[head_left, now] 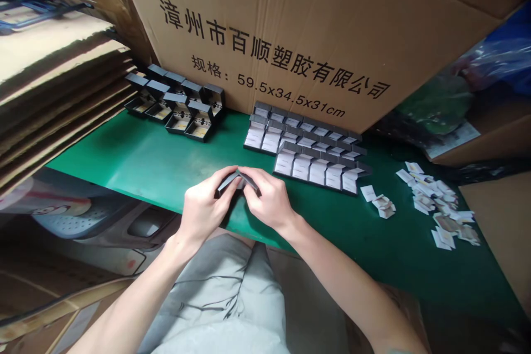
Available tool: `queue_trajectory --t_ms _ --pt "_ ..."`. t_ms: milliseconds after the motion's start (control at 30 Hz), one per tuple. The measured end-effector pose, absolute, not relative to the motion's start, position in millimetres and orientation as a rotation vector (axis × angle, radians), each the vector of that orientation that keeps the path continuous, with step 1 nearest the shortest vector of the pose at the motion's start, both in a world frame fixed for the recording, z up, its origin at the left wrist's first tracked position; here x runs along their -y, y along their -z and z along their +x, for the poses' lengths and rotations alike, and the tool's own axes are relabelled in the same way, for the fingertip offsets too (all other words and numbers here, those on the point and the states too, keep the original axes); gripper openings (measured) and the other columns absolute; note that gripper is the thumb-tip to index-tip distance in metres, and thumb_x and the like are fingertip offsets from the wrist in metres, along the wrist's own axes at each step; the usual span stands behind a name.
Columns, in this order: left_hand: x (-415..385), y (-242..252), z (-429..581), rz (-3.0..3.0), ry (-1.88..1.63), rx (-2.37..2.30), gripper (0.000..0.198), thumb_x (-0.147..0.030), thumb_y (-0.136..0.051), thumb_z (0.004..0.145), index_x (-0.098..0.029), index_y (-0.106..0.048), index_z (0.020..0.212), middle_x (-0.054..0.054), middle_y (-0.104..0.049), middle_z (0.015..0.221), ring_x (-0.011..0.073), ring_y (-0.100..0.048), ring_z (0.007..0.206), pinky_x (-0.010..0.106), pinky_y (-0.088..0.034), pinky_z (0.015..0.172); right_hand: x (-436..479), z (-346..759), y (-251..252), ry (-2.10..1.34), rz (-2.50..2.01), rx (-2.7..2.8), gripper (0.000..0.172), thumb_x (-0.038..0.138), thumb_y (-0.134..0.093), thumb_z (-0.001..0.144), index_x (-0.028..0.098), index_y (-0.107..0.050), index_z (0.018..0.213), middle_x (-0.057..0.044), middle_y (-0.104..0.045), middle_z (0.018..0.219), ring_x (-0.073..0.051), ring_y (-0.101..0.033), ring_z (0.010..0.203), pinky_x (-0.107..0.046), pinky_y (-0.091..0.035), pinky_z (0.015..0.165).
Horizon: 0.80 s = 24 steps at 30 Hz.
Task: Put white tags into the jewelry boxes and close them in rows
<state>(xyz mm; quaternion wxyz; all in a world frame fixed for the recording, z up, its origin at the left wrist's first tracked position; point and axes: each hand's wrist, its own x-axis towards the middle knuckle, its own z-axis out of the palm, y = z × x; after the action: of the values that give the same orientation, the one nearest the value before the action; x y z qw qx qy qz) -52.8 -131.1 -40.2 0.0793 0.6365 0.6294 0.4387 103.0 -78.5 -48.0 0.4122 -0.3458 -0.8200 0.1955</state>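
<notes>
Between my hands, above the front edge of the green table, is a small dark hinged box with its lid partly raised. My left hand grips its left side, the thumb along the inside. On the other side my right hand is closed around the box, and its fingers cover much of it. What lies inside is mostly hidden. Beyond my right hand stand rows of open dark boxes with white linings. Farther left are several open dark boxes with pale, yellowish insides.
A large cardboard carton rises behind the green table. Small white inserts lie in a loose heap at the right, with a few more nearer the boxes. Stacked cardboard sheets border the left side.
</notes>
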Motion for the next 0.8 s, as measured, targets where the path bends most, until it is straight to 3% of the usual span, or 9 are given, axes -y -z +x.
queue_trajectory --t_ms 267,600,800 --pt "131.5 45.0 -55.1 1.942 -1.317 -1.818 0.031 -0.040 -0.060 0.099 -0.020 -0.072 0.119 0.006 -0.078 0.117 0.0224 -0.077 0.100 0.030 -0.060 0.093 79.5 103.0 47.4 -0.443 -0.905 2.055 0.031 0.018 -0.049 0.095 0.023 -0.070 0.117 -0.005 -0.077 0.115 -0.020 -0.075 0.102 -0.032 -0.063 0.091" --pt "132.3 45.4 -53.2 1.954 -1.356 -1.840 0.026 -0.034 -0.064 0.097 -0.019 -0.073 0.117 0.005 -0.080 0.111 0.0204 -0.079 0.092 0.026 -0.061 0.083 80.5 101.5 49.2 -0.422 -0.923 2.051 0.029 0.019 -0.050 0.095 0.023 -0.071 0.114 -0.004 -0.078 0.112 -0.020 -0.076 0.099 -0.032 -0.063 0.089" --pt "131.6 43.2 -54.1 1.939 -1.366 -1.792 0.027 -0.034 -0.064 0.098 -0.020 -0.074 0.118 0.005 -0.079 0.115 0.0216 -0.078 0.098 0.028 -0.061 0.089 79.1 102.9 49.4 -0.469 -0.911 2.061 0.031 0.018 -0.050 0.094 0.023 -0.069 0.117 -0.005 -0.077 0.115 -0.020 -0.075 0.103 -0.033 -0.063 0.092"
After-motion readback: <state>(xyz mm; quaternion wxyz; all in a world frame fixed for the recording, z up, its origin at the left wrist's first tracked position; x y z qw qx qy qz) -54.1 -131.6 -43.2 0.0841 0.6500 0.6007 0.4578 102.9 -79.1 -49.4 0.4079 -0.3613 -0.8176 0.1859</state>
